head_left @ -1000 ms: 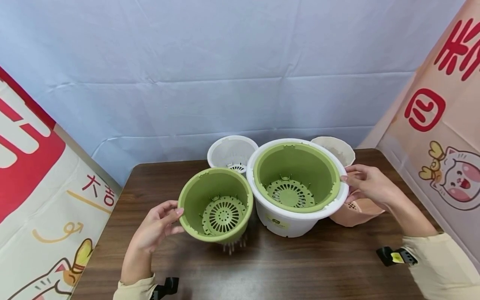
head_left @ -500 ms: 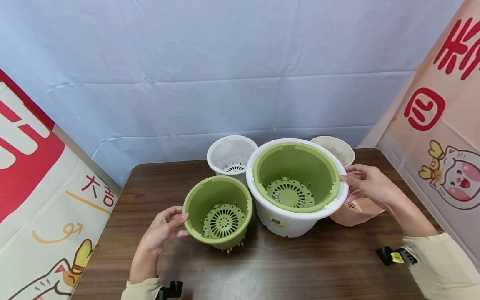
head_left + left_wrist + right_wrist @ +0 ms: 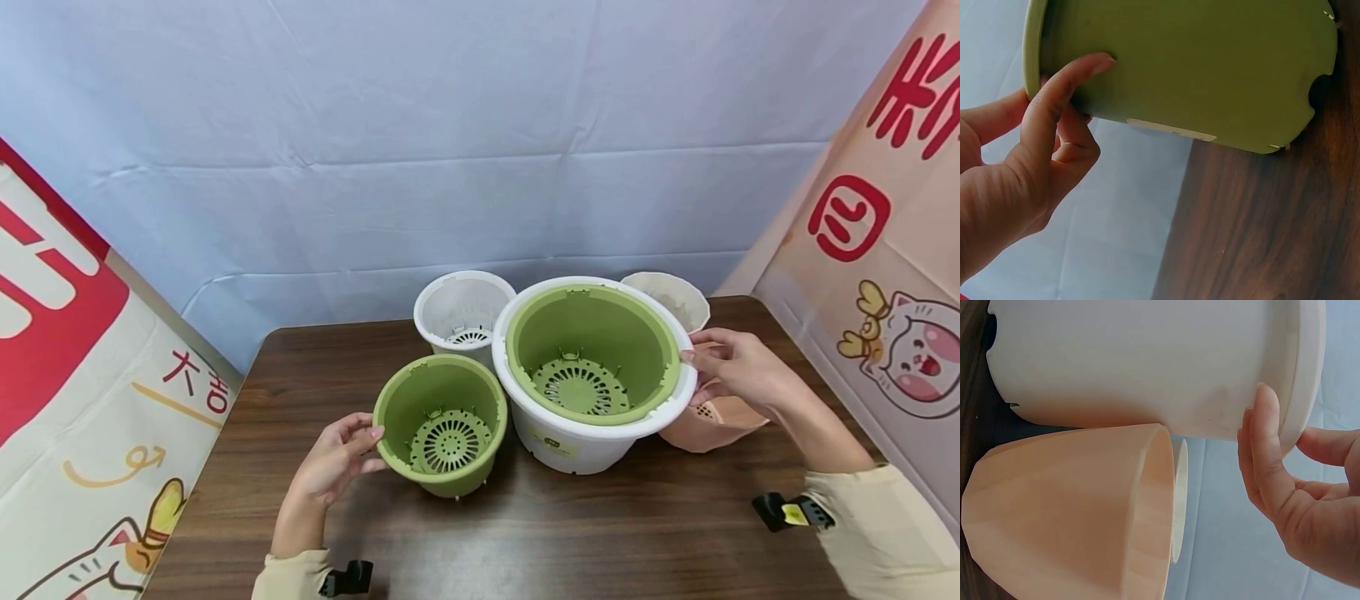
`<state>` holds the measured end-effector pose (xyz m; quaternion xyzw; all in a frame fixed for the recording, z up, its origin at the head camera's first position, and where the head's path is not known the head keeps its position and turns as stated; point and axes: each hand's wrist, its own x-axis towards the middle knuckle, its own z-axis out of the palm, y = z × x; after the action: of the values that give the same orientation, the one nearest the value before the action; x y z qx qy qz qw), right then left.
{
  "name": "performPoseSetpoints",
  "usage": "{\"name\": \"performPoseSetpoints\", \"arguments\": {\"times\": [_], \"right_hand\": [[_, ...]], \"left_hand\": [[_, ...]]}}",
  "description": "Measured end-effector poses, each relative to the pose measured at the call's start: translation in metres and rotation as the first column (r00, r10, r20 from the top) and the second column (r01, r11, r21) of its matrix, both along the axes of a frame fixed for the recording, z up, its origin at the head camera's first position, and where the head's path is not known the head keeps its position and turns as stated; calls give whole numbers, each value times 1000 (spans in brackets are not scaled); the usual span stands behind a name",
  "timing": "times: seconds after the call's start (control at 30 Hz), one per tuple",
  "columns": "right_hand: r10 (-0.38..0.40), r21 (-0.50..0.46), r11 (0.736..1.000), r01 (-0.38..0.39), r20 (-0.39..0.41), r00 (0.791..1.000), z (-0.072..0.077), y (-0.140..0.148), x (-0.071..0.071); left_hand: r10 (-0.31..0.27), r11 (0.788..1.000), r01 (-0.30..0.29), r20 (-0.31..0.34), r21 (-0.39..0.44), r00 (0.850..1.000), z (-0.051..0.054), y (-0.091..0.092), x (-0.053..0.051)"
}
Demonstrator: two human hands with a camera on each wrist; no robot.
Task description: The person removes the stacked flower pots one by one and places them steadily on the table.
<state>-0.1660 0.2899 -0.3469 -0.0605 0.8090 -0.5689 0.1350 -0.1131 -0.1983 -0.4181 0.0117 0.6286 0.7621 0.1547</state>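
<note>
In the head view my left hand (image 3: 339, 457) pinches the left rim of a smaller green flowerpot (image 3: 444, 425) with a slotted base. The left wrist view shows that pot's green outer wall (image 3: 1210, 69), with fingers under its rim and a pale label on its side. My right hand (image 3: 738, 367) grips the right rim of a large white flowerpot (image 3: 577, 442), pinching it between thumb and fingers. Nested inside the white pot is a green flowerpot (image 3: 637, 350). The right wrist view shows the white wall (image 3: 1147, 356) touching or nearly touching a peach pot (image 3: 1054, 506).
A smaller white pot (image 3: 450, 308) stands behind the green one. A cream faceted pot (image 3: 675, 300) sits at the back right, with the peach pot (image 3: 712, 425) in front of it. All stand on a dark wooden table (image 3: 570, 533) before a pale cloth backdrop (image 3: 375, 167).
My left hand has lowered the smaller green flowerpot and shifted it slightly right, toward the table. My right hand and the white flowerpot have stayed in place.
</note>
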Motion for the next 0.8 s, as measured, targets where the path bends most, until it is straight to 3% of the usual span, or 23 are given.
{"name": "performPoseSetpoints", "arguments": {"times": [0.8], "right_hand": [[4, -29, 1000, -4, 3, 1000, 0, 0, 0]], "left_hand": [[16, 1000, -16, 29, 9, 999, -2, 9, -10]]}}
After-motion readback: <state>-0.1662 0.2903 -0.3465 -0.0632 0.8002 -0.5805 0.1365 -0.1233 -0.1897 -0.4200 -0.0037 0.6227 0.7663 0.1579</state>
